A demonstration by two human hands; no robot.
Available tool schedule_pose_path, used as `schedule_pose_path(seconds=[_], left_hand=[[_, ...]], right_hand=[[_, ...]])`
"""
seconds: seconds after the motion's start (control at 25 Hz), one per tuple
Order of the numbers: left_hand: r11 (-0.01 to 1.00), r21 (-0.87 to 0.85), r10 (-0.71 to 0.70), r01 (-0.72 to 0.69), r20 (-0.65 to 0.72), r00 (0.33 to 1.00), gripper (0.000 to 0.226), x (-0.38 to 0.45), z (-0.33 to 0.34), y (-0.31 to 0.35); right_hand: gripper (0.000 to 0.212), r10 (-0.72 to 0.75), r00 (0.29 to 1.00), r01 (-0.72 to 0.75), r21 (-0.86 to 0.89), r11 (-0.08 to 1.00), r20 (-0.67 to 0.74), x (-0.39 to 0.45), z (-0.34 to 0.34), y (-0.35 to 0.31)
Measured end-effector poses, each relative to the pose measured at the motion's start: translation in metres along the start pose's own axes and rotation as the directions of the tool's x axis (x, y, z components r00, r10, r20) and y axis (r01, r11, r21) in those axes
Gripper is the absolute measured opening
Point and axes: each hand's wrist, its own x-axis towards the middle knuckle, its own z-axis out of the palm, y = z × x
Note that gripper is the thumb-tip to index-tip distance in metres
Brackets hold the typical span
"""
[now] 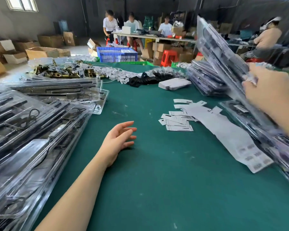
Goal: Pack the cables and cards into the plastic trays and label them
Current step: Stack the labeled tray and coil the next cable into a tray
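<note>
Here the left hand (118, 139) lies with fingers loosely spread on the green table mat (157, 189), holding nothing. The right hand (270, 95) grips a clear plastic tray (223, 52) lifted and tilted over the right side, above a stack of packed trays (207, 80). Loose white cards (178, 120) lie between the hands, beside a label sheet (227, 130). Trays holding black cables (32, 130) are piled at near left.

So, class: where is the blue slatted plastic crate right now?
In the head view, the blue slatted plastic crate sits beyond the green table's far edge, centre-left, left of a red stool.
</note>
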Motion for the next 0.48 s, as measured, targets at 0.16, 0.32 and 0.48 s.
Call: schedule_pose_path(seconds=[0.16, 0.32, 0.48], left_hand=[[0.992, 0.127, 0.022, -0.028, 0.043, 0.999, 0.026, -0.002, 0.006, -0.003], [0.99, 0.14, 0.033, -0.037, 0.03, 0.999, 0.027, -0.001, 0.007, -0.004], [0.987, 0.155, 0.037, -0.041, 0.028, 0.999, 0.027, -0.001, 0.006, -0.006]], right_hand=[[0.022, 0.073, 0.985, 0.015, -0.494, 0.869, 0.158, -0.016, 0.014, 0.085], [0.082, 0.25, 0.893, 0.136, -0.754, 0.642, 0.375, -0.054, 0.05, 0.142], [0.067, 0.288, 0.881, 0.037, -0.662, 0.749, 0.376, -0.057, 0.073, 0.158]])
